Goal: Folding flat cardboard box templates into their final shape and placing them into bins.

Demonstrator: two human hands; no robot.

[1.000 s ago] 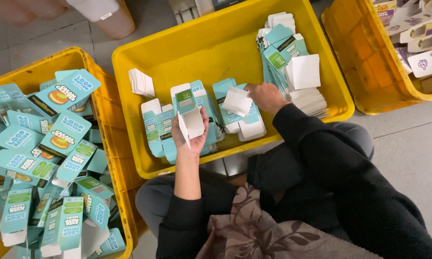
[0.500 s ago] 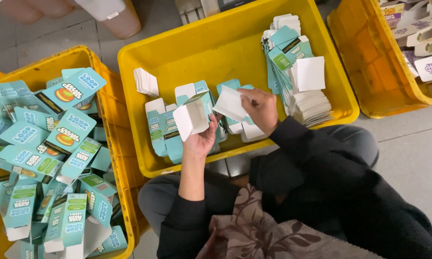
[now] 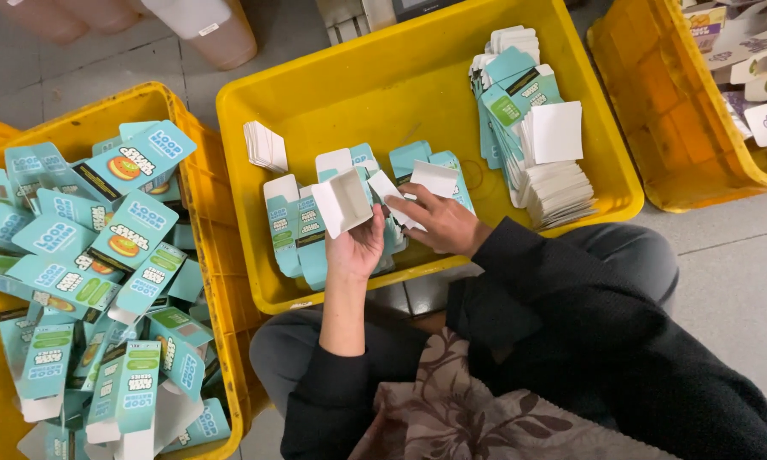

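Observation:
My left hand (image 3: 359,245) holds an opened teal and white carton (image 3: 342,201) upright over the middle yellow bin (image 3: 375,94), its white inside facing up. My right hand (image 3: 439,221) pinches a small white card insert (image 3: 398,198) right beside the carton's open end. A second white card (image 3: 435,178) lies just behind my right fingers. Flat teal cartons (image 3: 291,228) lie on the bin floor under both hands.
A stack of white inserts (image 3: 559,175) and flat teal cartons (image 3: 507,102) stands at the bin's right end, a smaller white stack (image 3: 266,146) at its left. The left yellow bin (image 3: 192,145) holds several assembled teal boxes (image 3: 119,255). Another yellow bin (image 3: 656,128) sits right.
My right hand lifted a white card from the bin and brought it left to the carton. My left hand tilted the carton and drew it slightly toward me.

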